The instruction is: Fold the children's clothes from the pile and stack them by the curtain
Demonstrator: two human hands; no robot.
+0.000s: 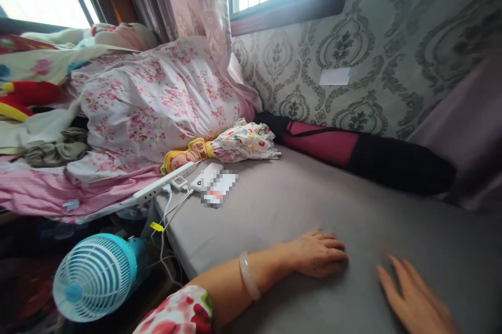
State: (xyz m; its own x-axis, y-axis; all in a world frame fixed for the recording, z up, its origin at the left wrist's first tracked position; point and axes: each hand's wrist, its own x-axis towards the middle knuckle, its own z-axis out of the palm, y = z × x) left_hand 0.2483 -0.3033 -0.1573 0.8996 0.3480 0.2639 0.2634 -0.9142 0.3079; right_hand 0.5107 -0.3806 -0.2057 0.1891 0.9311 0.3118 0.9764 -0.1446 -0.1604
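Observation:
My left hand (319,254) lies palm down on a grey bed sheet (290,193), its fingers loosely stretched and holding nothing. Around that wrist is a pale bangle (250,275), and a floral sleeve covers the upper forearm. To the right, my right hand (415,295) is over the same sheet with fingers spread; it is slightly blurred and cut off by the bottom edge. Whether it touches the cloth I cannot tell. Neither hand grips the sheet.
A power strip (164,183) with cables, a white charger-like box (207,174) and a pixelated item (220,187) lie at the bed's left corner. Beyond are a patterned cloth bundle (245,140) and a long black-and-maroon bag (353,153). A blue fan (96,276) stands left.

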